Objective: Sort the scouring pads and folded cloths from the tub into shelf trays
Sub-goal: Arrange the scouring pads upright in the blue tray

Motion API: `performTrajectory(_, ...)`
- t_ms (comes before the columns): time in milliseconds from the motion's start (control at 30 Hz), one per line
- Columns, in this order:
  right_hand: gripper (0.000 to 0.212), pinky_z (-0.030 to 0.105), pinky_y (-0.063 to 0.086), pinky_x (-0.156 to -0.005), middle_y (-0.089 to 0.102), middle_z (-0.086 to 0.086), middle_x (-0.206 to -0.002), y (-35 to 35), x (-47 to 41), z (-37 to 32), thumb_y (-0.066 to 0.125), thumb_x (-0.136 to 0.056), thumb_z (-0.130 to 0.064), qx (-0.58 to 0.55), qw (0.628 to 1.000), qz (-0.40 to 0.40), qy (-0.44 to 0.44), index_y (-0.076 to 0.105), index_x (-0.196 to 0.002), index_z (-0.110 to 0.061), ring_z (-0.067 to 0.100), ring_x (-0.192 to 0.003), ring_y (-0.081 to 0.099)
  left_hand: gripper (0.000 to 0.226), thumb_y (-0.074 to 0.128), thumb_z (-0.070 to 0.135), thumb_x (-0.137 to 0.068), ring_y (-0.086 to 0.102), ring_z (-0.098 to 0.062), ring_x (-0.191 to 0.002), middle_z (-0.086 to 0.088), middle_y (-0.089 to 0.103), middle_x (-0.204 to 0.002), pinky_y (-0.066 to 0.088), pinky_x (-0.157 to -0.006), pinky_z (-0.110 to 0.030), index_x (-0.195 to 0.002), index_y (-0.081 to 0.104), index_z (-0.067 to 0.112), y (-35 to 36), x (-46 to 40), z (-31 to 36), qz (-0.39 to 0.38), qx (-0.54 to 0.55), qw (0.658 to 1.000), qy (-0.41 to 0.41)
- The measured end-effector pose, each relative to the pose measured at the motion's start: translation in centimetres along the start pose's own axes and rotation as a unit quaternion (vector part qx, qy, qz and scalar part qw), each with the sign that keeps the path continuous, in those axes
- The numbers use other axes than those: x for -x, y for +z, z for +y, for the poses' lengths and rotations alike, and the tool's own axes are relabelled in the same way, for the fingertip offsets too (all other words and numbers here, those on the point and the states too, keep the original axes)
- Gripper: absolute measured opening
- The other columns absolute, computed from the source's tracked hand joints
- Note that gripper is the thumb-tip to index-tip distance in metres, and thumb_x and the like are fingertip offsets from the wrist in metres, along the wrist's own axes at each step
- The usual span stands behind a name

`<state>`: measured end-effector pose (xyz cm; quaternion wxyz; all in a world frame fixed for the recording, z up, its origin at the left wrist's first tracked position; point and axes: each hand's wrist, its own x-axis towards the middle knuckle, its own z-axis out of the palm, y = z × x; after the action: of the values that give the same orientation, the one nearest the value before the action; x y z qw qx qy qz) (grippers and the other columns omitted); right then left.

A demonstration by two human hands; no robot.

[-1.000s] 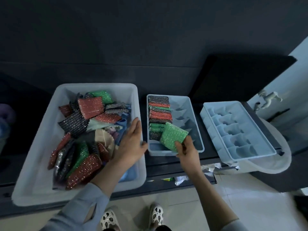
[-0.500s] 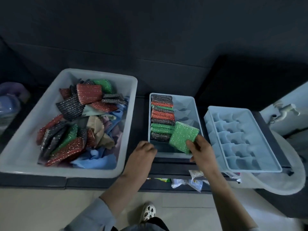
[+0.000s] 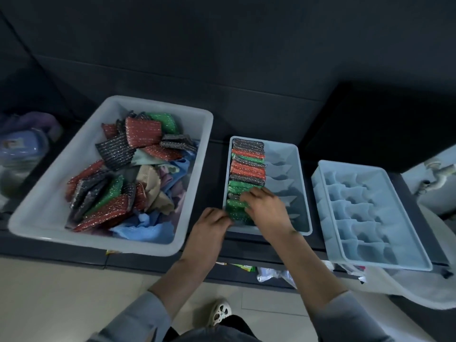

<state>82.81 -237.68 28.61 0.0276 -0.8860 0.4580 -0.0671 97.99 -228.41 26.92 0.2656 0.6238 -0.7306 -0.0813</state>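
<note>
A: What takes up most of the dark shelf?

B: A large pale grey rectangular plastic tub on the left. It holds a loose heap of glittery red, black and green scouring pads, with crumpled blue, tan and lilac folded cloths under and beside them.

A: And to the right of it?

B: Two light blue plastic divided trays. The far-right tray sits at an angle, overhanging the shelf's front edge, its cells bare. The middle tray stands just beside the tub; its left column is packed with pads on edge, black, red and green, while its right column shows only dividers.

A: Where are the hands?

B: Both meet at the middle tray's near-left corner. The right hand lies over the row, fingers bent down onto a sparkly green scouring pad, pressing it in at the near end of the column. The left hand is at the tray's rim, fingertips curled against the same pad's near edge; whether it pinches or only steadies cannot be told.

A: Anything smaller?

B: Grey sleeves at both forearms, a white perforated clog on the pale tile floor, and crumpled wrappers under the shelf edge.
</note>
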Motion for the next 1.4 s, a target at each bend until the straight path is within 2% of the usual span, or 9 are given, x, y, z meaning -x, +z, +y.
performTrajectory(200, 0.008, 0.037, 0.056, -0.072, 0.067, -0.001, -0.093, -0.7, -0.7, 0.3, 0.073, -0.084, -0.021, -0.105, 0.994, 0.021, 0.014, 0.073, -0.091, -0.016, 0.018, -0.082, 0.064, 0.024, 0.078, -0.001, -0.068, 0.066, -0.015, -0.079, 0.003, 0.066, -0.094, 0.056, -0.072, -0.025, -0.085, 0.075, 0.015, -3.1, -1.3, 0.2, -0.033, 0.050, 0.998, 0.023)
performTrajectory(333, 0.014, 0.033, 0.058, -0.069, 0.072, -0.002, -0.088, -3.1, -3.5, -1.4, 0.074, -0.085, -0.022, -0.156, 0.979, 0.124, 0.049, 0.074, -0.099, -0.019, 0.014, -0.071, 0.066, 0.028, 0.079, 0.005, -0.073, 0.065, -0.006, -0.080, 0.007, 0.070, -0.099, 0.041, -0.082, -0.007, -0.095, 0.076, 0.021, -9.7, -3.9, -2.9, 0.067, 0.037, 0.997, 0.014)
performTrajectory(433, 0.030, 0.032, 0.057, -0.070, 0.070, 0.001, -0.087, -4.2, -7.5, -3.9, 0.077, -0.082, -0.019, -0.163, 0.974, 0.148, 0.049, 0.071, -0.111, -0.017, 0.018, -0.072, 0.066, 0.036, 0.079, 0.009, -0.076, 0.066, -0.012, -0.094, 0.000, 0.067, -0.113, 0.051, -0.092, -0.022, -0.109, 0.071, 0.019, -13.3, -6.3, -10.0, 0.072, -0.028, 0.996, -0.033)
performTrajectory(567, 0.054, 0.037, 0.051, -0.090, 0.065, 0.010, -0.116, -3.7, -14.7, -7.8, 0.073, -0.082, -0.009, -0.138, 0.988, 0.067, 0.010, 0.057, -0.134, -0.015, 0.028, -0.099, 0.064, 0.058, 0.076, 0.028, -0.081, 0.054, -0.030, -0.122, -0.008, 0.054, -0.135, 0.044, -0.106, -0.046, -0.134, 0.055, 0.018, -15.3, -9.3, -18.9, -0.023, -0.109, 0.986, -0.123)
performTrajectory(733, 0.073, 0.036, 0.036, -0.108, 0.045, 0.014, -0.145, -0.9, -22.3, -11.2, 0.066, -0.084, -0.002, -0.033, 0.995, -0.092, 0.023, 0.033, -0.149, -0.011, 0.034, -0.130, 0.043, 0.081, 0.052, 0.058, -0.091, 0.042, -0.039, -0.132, -0.022, 0.043, -0.144, 0.035, -0.109, -0.050, -0.148, 0.030, 0.005, -15.4, -13.4, -24.6, -0.091, -0.143, 0.969, -0.182)
performTrajectory(967, 0.045, 0.038, 0.050, -0.084, 0.065, 0.009, -0.119, 1.3, -24.2, -12.3, 0.060, -0.088, -0.007, -0.001, 0.994, -0.088, 0.060, 0.053, -0.131, -0.019, 0.033, -0.108, 0.061, 0.098, 0.064, 0.070, -0.075, 0.060, -0.039, -0.111, -0.018, 0.060, -0.123, 0.051, -0.094, -0.049, -0.145, 0.023, 0.015, -13.7, -17.3, -28.1, -0.175, -0.091, 0.947, -0.254)
performTrajectory(1133, 0.038, 0.036, 0.050, -0.068, 0.070, 0.008, -0.095, -1.3, -22.1, -12.3, 0.063, -0.092, -0.019, -0.151, 0.974, 0.099, 0.135, 0.051, -0.128, -0.018, 0.032, -0.081, 0.067, 0.080, 0.079, 0.041, -0.072, 0.064, -0.035, -0.102, -0.012, 0.058, -0.122, 0.054, -0.088, -0.044, -0.136, 0.035, 0.025, -14.6, -16.3, -27.0, -0.097, -0.013, 0.971, -0.220)
performTrajectory(1233, 0.034, 0.029, 0.050, -0.064, 0.066, -0.003, -0.085, -3.1, -20.5, -11.8, 0.063, -0.093, -0.018, -0.355, 0.893, 0.173, 0.214, 0.052, -0.125, -0.018, 0.020, -0.071, 0.064, 0.080, 0.078, 0.033, -0.076, 0.058, -0.032, -0.111, -0.009, 0.046, -0.135, 0.050, -0.093, -0.046, -0.142, 0.034, 0.028, -16.4, -15.5, -25.6, 0.004, 0.074, 0.978, -0.194)
performTrajectory(1400, 0.024, 0.029, 0.054, -0.066, 0.054, 0.008, -0.112, -4.8, -19.4, -11.9, 0.060, -0.092, -0.002, -0.776, 0.562, 0.162, 0.236, 0.049, -0.111, -0.012, 0.021, -0.092, 0.055, 0.064, 0.075, 0.032, -0.081, 0.057, -0.009, -0.099, -0.001, 0.045, -0.132, 0.051, -0.083, -0.032, -0.132, 0.039, 0.048, -18.5, -14.6, -22.5, 0.103, 0.271, 0.937, -0.196)
